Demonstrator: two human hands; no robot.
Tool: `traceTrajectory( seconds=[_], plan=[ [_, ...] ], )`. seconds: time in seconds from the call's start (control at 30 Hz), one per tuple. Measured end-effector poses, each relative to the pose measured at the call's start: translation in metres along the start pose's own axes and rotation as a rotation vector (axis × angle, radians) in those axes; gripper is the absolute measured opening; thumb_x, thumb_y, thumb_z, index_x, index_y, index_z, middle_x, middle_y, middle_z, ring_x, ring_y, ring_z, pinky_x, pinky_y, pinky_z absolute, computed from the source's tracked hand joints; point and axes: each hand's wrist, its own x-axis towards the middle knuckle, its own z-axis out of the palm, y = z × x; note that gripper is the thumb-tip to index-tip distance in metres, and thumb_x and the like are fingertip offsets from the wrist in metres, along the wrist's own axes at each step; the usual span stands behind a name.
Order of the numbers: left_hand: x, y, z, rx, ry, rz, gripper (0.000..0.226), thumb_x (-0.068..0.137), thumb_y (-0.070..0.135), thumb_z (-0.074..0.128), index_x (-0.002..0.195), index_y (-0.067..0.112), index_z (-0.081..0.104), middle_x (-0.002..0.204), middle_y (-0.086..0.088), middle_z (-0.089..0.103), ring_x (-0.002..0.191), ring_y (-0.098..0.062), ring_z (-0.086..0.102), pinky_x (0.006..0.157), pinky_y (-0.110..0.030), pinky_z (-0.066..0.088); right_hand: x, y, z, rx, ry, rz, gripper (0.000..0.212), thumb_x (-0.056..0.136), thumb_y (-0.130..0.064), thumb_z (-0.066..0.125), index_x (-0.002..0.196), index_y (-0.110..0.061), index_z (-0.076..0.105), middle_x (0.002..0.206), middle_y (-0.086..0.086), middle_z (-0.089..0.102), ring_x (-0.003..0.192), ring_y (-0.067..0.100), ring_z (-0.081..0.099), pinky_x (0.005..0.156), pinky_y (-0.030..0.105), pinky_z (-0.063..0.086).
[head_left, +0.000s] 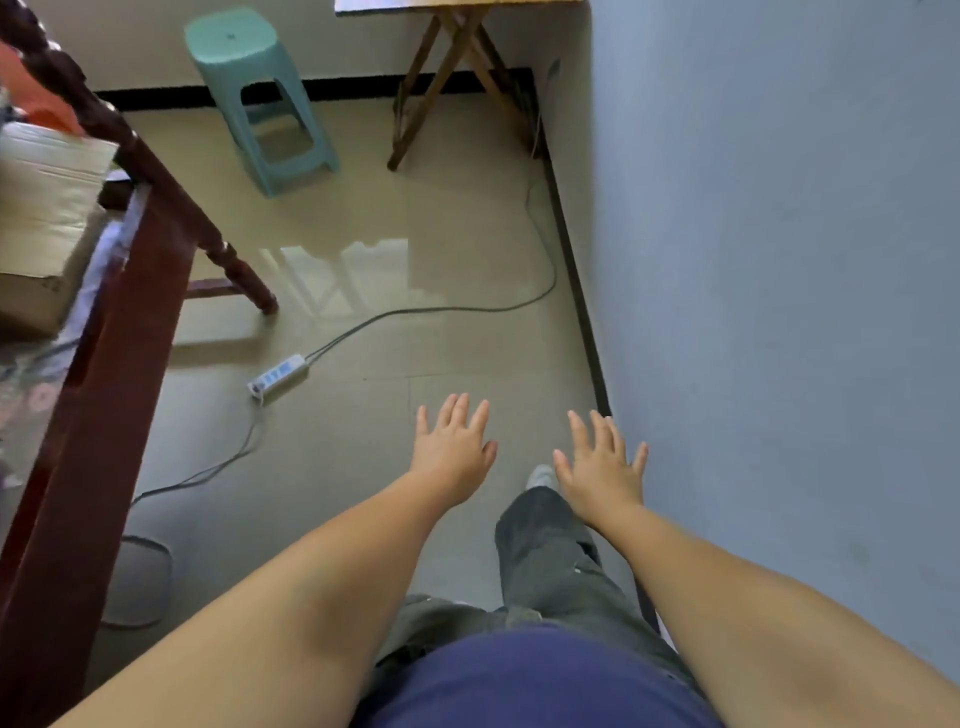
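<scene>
My left hand (453, 451) is stretched out in front of me, palm down, fingers straight and spread, holding nothing. My right hand (602, 467) reaches forward beside it in the same way, fingers spread and empty, close to the blue-grey wall (779, 260). Both hands hover in the air above the beige tiled floor (415, 291). Below them I see my own leg in grey trousers (545, 551) with a light shoe stepping forward.
A dark red wooden table (119, 291) with a cardboard box (47, 208) stands at the left. A white power strip (278, 376) and its cables lie on the floor. A teal plastic stool (260, 98) and a folding wooden table (457, 62) stand at the far wall.
</scene>
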Motion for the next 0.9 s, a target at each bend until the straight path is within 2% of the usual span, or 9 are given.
traceTrajectory(
  seconds=[0.13,0.37,0.57,0.9],
  plan=[
    [0.083,0.009,-0.042,-0.007,0.022,-0.011,0.056,0.099,0.044,0.022,0.148,0.024,0.004,0.16,-0.007,0.003,0.146,-0.021,-0.005,0.116,-0.052,-0.002,0.091,0.005,-0.048,-0.019,0.015,-0.034,0.058,0.1,-0.042,0.023,0.15,-0.025,0.001,0.161,0.005,0.001,0.147,0.022,-0.003,0.114,0.059,-0.001],
    [0.194,0.005,-0.112,-0.129,0.064,-0.142,0.055,0.099,0.044,0.022,0.148,0.023,0.006,0.16,-0.006,0.006,0.146,-0.021,-0.002,0.116,-0.052,-0.001,0.231,-0.005,-0.124,-0.059,-0.015,-0.071,0.057,0.099,-0.041,0.024,0.15,-0.026,0.003,0.161,0.006,0.003,0.147,0.023,-0.001,0.113,0.061,-0.001],
    [0.289,-0.051,-0.159,-0.157,0.064,-0.251,0.055,0.1,0.044,0.023,0.148,0.024,0.006,0.16,-0.006,0.005,0.146,-0.021,-0.002,0.116,-0.053,-0.001,0.356,-0.073,-0.161,-0.118,-0.045,-0.19,0.057,0.099,-0.043,0.022,0.15,-0.028,0.002,0.161,0.006,0.001,0.147,0.023,-0.004,0.112,0.062,-0.003],
    [0.468,-0.164,-0.295,-0.002,0.061,-0.176,0.056,0.099,0.044,0.02,0.148,0.022,0.005,0.16,-0.007,0.007,0.146,-0.022,-0.001,0.116,-0.053,0.001,0.536,-0.191,-0.254,-0.086,-0.024,-0.164,0.056,0.099,-0.043,0.021,0.15,-0.028,0.002,0.161,0.005,0.001,0.147,0.023,-0.004,0.113,0.06,-0.003]
  ],
)
